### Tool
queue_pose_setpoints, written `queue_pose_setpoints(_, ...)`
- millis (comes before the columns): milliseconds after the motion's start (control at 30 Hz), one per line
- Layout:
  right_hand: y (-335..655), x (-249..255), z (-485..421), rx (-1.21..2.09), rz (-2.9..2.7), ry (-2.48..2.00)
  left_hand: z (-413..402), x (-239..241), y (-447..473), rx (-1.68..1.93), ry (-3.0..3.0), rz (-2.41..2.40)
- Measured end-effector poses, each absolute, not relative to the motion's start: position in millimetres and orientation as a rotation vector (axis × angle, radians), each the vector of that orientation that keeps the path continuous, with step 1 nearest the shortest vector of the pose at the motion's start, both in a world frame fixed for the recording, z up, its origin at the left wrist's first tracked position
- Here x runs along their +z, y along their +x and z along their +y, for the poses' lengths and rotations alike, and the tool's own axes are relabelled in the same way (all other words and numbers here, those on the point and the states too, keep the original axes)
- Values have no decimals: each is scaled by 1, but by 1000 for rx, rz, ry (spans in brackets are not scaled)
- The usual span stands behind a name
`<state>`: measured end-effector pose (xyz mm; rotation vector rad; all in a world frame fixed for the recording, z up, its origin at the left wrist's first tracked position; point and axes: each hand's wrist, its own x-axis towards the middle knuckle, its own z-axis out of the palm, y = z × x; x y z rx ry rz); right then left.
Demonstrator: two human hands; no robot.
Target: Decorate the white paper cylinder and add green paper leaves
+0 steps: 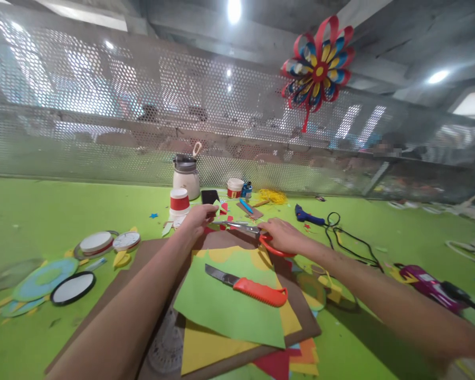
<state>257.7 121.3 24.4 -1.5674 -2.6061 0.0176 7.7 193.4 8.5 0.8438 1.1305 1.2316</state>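
Note:
My right hand (282, 235) is closed around the red handles of a pair of scissors (250, 230), whose blades point left toward my left hand. My left hand (198, 216) pinches a small piece of paper at the blade tips; the piece is too small to name its colour. Both hands are over the far edge of a brown board (301, 311) stacked with green (225, 303) and yellow paper sheets. A utility knife with an orange-red handle (247, 285) lies on the green sheet, nearer to me than both hands.
On the green table: a red-and-white cup (179, 202), a white jar (186, 177), a phone (210, 197), round lids (97, 243) at left, a black-rimmed disc (73, 288), a blue glue gun with cable (307, 215), a magenta tool (425, 282) at right. A perforated metal screen with a paper flower (319, 66) stands behind.

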Motion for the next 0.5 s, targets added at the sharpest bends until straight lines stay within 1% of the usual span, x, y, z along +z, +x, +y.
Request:
queue_pose_setpoints(133,269,20,99,74,-2467,-1549,181,35,8,1230,1036,1007)
queue_pose_setpoints(367,279,13,91,355,-2170,-1477,144,86,20,1166,1310,868)
queue_pose_setpoints(500,268,16,69,427,-2146,-1391,121,107,30,1131,1377,818)
